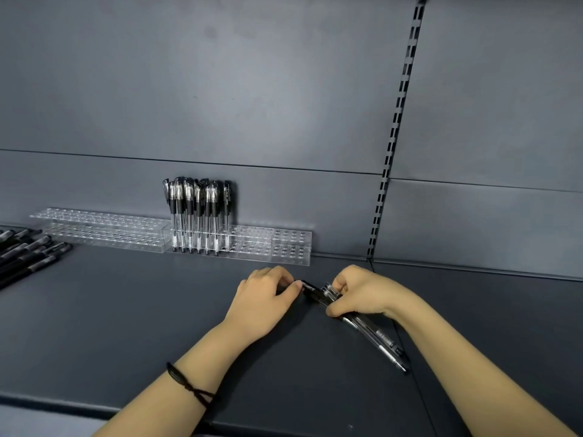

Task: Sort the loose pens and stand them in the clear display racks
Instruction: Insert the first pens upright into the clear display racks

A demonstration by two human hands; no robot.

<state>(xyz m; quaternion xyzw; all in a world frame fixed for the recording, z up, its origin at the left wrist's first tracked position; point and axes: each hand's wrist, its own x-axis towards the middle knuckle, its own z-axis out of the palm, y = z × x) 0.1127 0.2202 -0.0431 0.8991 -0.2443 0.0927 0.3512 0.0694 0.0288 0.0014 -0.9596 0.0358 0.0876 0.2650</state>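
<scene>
My right hand point(359, 291) grips a bundle of clear-barrelled black pens point(375, 334) low over the dark shelf; their tips slant down to the right. My left hand point(268, 294) pinches the black cap end of the bundle point(307, 287) just left of the right hand. Behind the hands, against the back wall, stand two clear display racks. The right rack point(284, 247) holds several black-capped pens point(198, 212) upright at its left end. Only bare holes show in the left rack point(94, 228).
A heap of loose black pens point(28, 252) lies at the far left of the shelf point(126, 310). A slotted upright point(391, 146) runs up the back panel at right. The shelf's front edge runs along the bottom left.
</scene>
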